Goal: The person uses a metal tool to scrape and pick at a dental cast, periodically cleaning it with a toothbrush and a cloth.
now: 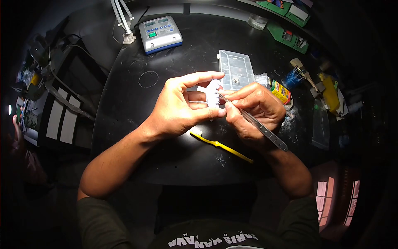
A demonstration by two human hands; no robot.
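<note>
My left hand (178, 103) is closed around a white dental model (212, 94), gripped between thumb and fingers. The model's row of tooth-like bumps faces right. My right hand (259, 110) pinches a pair of dark metal tweezers (265, 130) with a ridged grip. Their thin tip meets the toothed side of the model; whether anything is between the points is too small to tell. Below the hands a yellow toothbrush (222, 146) lies on the black table. Behind them stands an open clear compartment box (235, 62) with small metal bits in one section.
A grey and blue device (161, 35) with displays sits at the back left beside a lamp arm (124, 20). Right of the box are a yellow carton (281, 92), a blue bristly item (293, 77) and a brush (302, 68). Green bins (288, 37) hang at the back right.
</note>
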